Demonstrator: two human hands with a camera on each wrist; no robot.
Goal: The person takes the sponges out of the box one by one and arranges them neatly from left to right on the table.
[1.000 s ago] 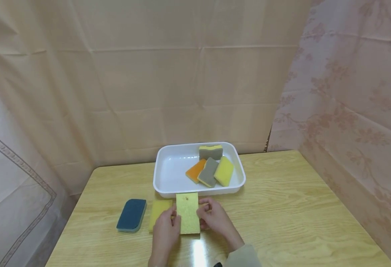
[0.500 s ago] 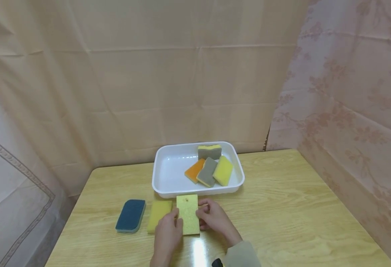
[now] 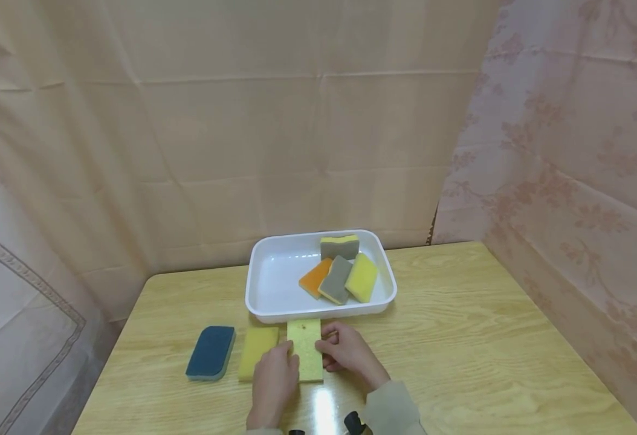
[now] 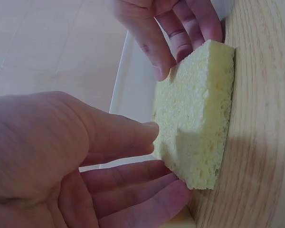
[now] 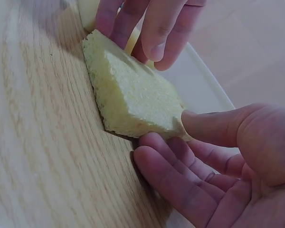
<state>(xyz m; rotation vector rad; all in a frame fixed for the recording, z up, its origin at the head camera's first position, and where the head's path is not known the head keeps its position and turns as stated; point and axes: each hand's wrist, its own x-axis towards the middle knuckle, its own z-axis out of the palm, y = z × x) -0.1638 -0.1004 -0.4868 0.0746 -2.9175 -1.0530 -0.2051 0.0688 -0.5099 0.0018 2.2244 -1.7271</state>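
A pale yellow sponge lies flat on the wooden table in front of the white tray. My left hand is at its left side, the thumb over the edge and the other fingers along the side. From the right, my right hand pinches the opposite edge, thumb on top and fingers against the side, as the right wrist view shows. Both wrist views show the porous face of this sponge. Just left of it lies a deeper yellow sponge, and further left a dark blue scouring sponge.
Behind the hands stands the white tray. On its right side it holds an orange sponge, a yellow one and two grey-faced ones. Curtains hang close behind and beside the wooden table.
The pale sponge has come down from a slightly raised position to lie flat on the table. My left hand has shifted a little right against its edge; the right hand has stayed with it.
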